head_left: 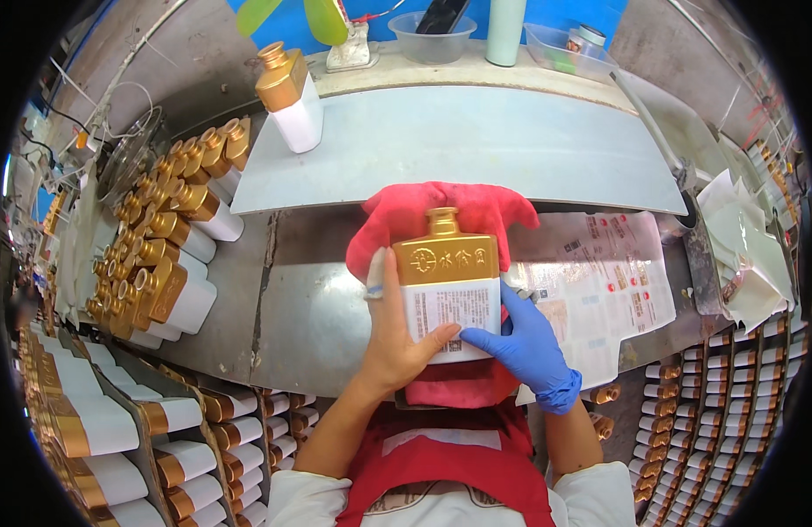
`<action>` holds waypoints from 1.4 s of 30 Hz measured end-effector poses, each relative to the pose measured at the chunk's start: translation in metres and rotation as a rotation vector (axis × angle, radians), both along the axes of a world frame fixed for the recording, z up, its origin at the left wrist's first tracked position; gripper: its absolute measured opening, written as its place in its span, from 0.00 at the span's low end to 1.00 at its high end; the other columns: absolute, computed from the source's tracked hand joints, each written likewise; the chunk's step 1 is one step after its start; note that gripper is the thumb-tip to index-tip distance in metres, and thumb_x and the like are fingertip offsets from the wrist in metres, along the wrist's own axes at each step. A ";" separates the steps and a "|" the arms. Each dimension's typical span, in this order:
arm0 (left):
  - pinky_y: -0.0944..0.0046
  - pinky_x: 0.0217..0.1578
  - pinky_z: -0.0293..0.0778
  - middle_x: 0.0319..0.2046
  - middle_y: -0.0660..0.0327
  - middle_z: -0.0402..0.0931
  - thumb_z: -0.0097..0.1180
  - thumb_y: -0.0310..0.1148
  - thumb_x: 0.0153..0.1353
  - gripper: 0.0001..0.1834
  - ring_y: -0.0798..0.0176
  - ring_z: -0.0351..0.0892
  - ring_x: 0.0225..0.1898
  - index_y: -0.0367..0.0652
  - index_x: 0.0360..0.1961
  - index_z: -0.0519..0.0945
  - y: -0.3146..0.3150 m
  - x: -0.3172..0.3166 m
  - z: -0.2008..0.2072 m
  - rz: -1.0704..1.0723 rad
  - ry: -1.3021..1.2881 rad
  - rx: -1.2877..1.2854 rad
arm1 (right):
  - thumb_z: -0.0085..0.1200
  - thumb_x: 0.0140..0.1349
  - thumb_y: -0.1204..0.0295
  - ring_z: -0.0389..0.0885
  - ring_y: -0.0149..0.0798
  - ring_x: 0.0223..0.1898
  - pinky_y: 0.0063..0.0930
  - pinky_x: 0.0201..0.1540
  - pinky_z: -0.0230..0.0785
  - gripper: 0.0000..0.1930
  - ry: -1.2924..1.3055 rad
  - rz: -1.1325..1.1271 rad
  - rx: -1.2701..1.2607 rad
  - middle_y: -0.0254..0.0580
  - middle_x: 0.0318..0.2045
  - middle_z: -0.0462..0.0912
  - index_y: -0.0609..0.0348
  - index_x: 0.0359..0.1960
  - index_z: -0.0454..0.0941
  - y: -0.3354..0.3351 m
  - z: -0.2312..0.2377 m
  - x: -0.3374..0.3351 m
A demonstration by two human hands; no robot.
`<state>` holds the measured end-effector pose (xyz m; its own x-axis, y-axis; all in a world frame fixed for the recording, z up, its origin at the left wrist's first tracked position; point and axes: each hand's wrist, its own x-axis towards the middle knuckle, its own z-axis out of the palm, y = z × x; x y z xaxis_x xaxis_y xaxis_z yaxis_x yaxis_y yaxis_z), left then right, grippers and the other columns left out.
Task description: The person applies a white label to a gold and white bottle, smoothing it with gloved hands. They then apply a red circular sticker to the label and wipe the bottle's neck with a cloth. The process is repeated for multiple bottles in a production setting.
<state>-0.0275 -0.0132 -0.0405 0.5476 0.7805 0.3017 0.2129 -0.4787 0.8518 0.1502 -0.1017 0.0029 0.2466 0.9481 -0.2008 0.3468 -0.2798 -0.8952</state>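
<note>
Grey desk [314, 307], rows of bottles [191, 458] on both sides; on my feed, the left grip [394, 341] and gloved right grip [532, 351] clamp the gold-and-white bottle [450, 297] between them, over red cloth [504, 207].

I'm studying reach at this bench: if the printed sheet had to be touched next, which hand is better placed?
Probably the right. The gloved right hand holds the bottle on the side nearest the printed sheet; the left hand grips the opposite side and would likely have to cross over.
</note>
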 end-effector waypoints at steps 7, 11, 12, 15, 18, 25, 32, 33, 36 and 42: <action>0.57 0.61 0.62 0.63 0.48 0.57 0.65 0.29 0.51 0.60 0.54 0.62 0.63 0.36 0.71 0.30 0.003 -0.003 0.002 -0.067 -0.067 -0.142 | 0.64 0.54 0.57 0.77 0.47 0.53 0.37 0.56 0.67 0.39 0.013 0.034 -0.064 0.52 0.52 0.77 0.57 0.65 0.63 0.002 0.002 0.009; 0.58 0.62 0.58 0.65 0.46 0.54 0.62 0.31 0.57 0.56 0.54 0.60 0.64 0.33 0.71 0.30 0.012 0.005 0.005 0.001 -0.202 -0.368 | 0.64 0.54 0.57 0.80 0.41 0.41 0.34 0.46 0.71 0.37 -0.068 -0.005 -0.084 0.50 0.43 0.81 0.56 0.64 0.64 0.011 0.008 0.012; 0.59 0.63 0.57 0.66 0.44 0.53 0.61 0.31 0.58 0.55 0.53 0.59 0.65 0.31 0.70 0.30 0.015 0.008 0.008 0.021 -0.210 -0.403 | 0.64 0.54 0.57 0.80 0.39 0.37 0.33 0.43 0.72 0.37 -0.080 -0.032 -0.099 0.49 0.40 0.81 0.56 0.64 0.65 0.018 0.010 0.011; 0.60 0.63 0.57 0.64 0.45 0.57 0.56 0.30 0.62 0.51 0.54 0.60 0.64 0.32 0.70 0.30 0.014 0.008 0.009 -0.090 -0.250 -0.453 | 0.64 0.55 0.57 0.77 0.34 0.27 0.30 0.35 0.71 0.35 -0.094 -0.068 -0.047 0.45 0.33 0.81 0.55 0.62 0.67 0.024 0.005 0.009; 0.59 0.64 0.56 0.64 0.45 0.57 0.54 0.30 0.63 0.50 0.54 0.59 0.64 0.32 0.70 0.29 0.014 0.007 0.012 -0.118 -0.270 -0.453 | 0.63 0.55 0.57 0.76 0.33 0.25 0.30 0.33 0.71 0.34 -0.074 -0.064 -0.066 0.44 0.31 0.81 0.56 0.62 0.68 0.026 0.004 0.011; 0.60 0.64 0.55 0.66 0.48 0.54 0.51 0.30 0.64 0.48 0.57 0.58 0.65 0.37 0.71 0.29 0.016 0.003 0.006 -0.135 -0.202 -0.379 | 0.65 0.53 0.55 0.82 0.42 0.35 0.36 0.40 0.74 0.34 -0.107 -0.111 0.119 0.46 0.37 0.82 0.56 0.59 0.70 0.025 0.002 0.005; 0.59 0.65 0.53 0.65 0.45 0.55 0.51 0.31 0.65 0.48 0.53 0.59 0.65 0.33 0.71 0.28 0.014 0.005 0.007 -0.143 -0.292 -0.433 | 0.66 0.51 0.52 0.82 0.47 0.37 0.39 0.40 0.74 0.32 -0.383 -0.130 0.087 0.48 0.38 0.82 0.58 0.53 0.74 0.036 0.014 0.000; 0.59 0.64 0.54 0.65 0.45 0.56 0.51 0.31 0.65 0.48 0.53 0.59 0.64 0.34 0.71 0.28 0.013 0.005 0.008 -0.147 -0.312 -0.452 | 0.66 0.51 0.52 0.82 0.47 0.36 0.38 0.40 0.74 0.31 -0.379 -0.133 0.080 0.48 0.37 0.82 0.58 0.53 0.75 0.038 0.011 0.002; 0.60 0.63 0.57 0.64 0.46 0.57 0.53 0.31 0.64 0.49 0.55 0.61 0.63 0.34 0.71 0.28 0.015 0.003 0.008 -0.140 -0.303 -0.466 | 0.65 0.52 0.52 0.82 0.45 0.34 0.36 0.40 0.74 0.30 -0.200 -0.163 -0.011 0.47 0.36 0.82 0.59 0.52 0.76 0.036 0.010 0.012; 0.59 0.57 0.67 0.61 0.48 0.61 0.60 0.29 0.56 0.50 0.57 0.68 0.59 0.39 0.72 0.39 0.014 0.019 0.027 0.010 -0.139 -0.282 | 0.63 0.55 0.53 0.81 0.41 0.31 0.32 0.37 0.73 0.26 -0.275 -0.163 0.056 0.47 0.32 0.82 0.58 0.48 0.79 0.029 0.007 0.005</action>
